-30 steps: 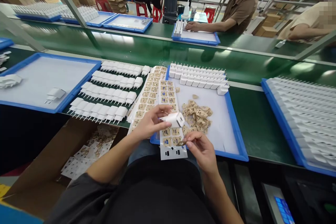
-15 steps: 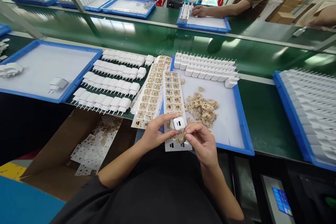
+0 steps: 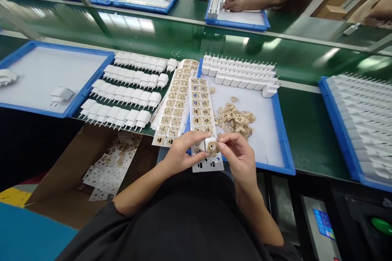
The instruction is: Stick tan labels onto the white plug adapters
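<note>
My left hand (image 3: 180, 153) is closed around a white charger plug (image 3: 207, 140), thumb below and fingers above, its flat end towards me. Against that end lies a tan sticker (image 3: 212, 147), its right edge pinched between the thumb and finger of my right hand (image 3: 240, 157). Under both hands is a sheet of tan stickers (image 3: 200, 100), with dark cut-out shapes on its bared lower part. A pile of loose tan pieces (image 3: 235, 120) lies just beyond my right hand, in a blue-rimmed tray (image 3: 284, 142).
More sticker sheets (image 3: 173, 104) are stacked to the left, beside rows of white chargers (image 3: 122, 94). Chargers stand in rows (image 3: 245, 77) at the tray's back. Other trays lie left (image 3: 70, 65) and right (image 3: 337, 126). Below sits a cardboard box (image 3: 64, 175). Across the line, a co-worker's hand (image 3: 234, 4) touches chargers.
The tan sticker has come up from the sheet onto the charger's end, covering the face that showed before. My right hand has risen slightly with it. The view has shifted a little.
</note>
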`<state>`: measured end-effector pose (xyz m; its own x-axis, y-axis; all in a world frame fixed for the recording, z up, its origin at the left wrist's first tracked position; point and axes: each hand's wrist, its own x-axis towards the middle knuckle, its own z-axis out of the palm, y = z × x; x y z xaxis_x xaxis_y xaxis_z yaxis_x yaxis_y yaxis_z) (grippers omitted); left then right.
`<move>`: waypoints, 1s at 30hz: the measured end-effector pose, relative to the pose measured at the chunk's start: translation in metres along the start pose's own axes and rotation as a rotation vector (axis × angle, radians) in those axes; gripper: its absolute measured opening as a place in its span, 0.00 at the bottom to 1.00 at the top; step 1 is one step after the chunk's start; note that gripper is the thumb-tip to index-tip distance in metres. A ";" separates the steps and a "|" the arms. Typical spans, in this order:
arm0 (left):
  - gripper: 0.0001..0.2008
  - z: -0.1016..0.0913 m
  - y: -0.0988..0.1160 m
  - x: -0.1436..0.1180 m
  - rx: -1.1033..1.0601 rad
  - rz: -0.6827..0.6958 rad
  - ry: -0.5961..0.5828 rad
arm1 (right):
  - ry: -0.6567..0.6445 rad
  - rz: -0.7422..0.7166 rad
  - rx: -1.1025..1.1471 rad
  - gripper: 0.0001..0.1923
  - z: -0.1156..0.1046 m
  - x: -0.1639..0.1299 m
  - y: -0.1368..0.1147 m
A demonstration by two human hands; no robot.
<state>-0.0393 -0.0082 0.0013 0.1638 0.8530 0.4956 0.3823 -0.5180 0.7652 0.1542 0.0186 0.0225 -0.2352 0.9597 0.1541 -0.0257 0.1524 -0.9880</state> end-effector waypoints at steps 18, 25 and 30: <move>0.22 -0.002 0.003 0.002 0.046 0.063 0.004 | 0.075 -0.038 -0.242 0.06 0.008 -0.001 -0.003; 0.22 -0.002 0.002 0.002 0.056 0.082 0.007 | 0.068 -0.098 -0.375 0.05 0.010 -0.001 -0.004; 0.22 0.001 0.000 -0.003 -0.017 0.057 0.079 | 0.157 -0.166 -0.495 0.14 0.006 0.001 -0.001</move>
<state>-0.0387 -0.0102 -0.0006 0.1124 0.8149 0.5687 0.3592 -0.5669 0.7413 0.1478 0.0179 0.0232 -0.1179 0.9313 0.3446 0.4196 0.3612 -0.8327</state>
